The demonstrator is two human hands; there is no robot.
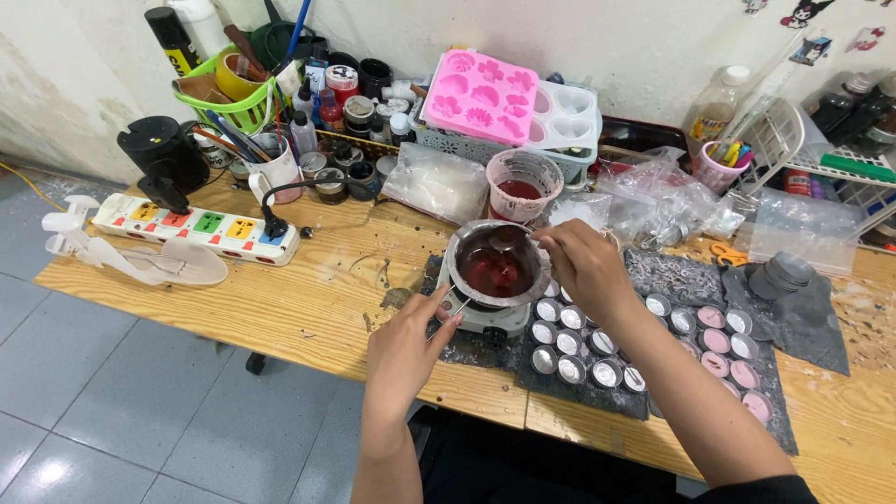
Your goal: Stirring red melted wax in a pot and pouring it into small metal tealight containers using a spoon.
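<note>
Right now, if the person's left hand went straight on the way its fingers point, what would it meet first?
Probably the small white heater under the metal pot of red liquid; the left hand looks about to touch it, though depth is unclear.

The pot (493,266) sits between both hands on a small burner (485,320); foil cups (571,343) lie just right; power strip (201,227) far left.

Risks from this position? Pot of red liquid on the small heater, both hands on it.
1. The right hand stirs a spoon in the pot of red liquid; a slosh could spill over the rim onto the empty metal cups beside it.
2. The left hand has its fingers at the heater base, close under the pot: possible burn.
</note>
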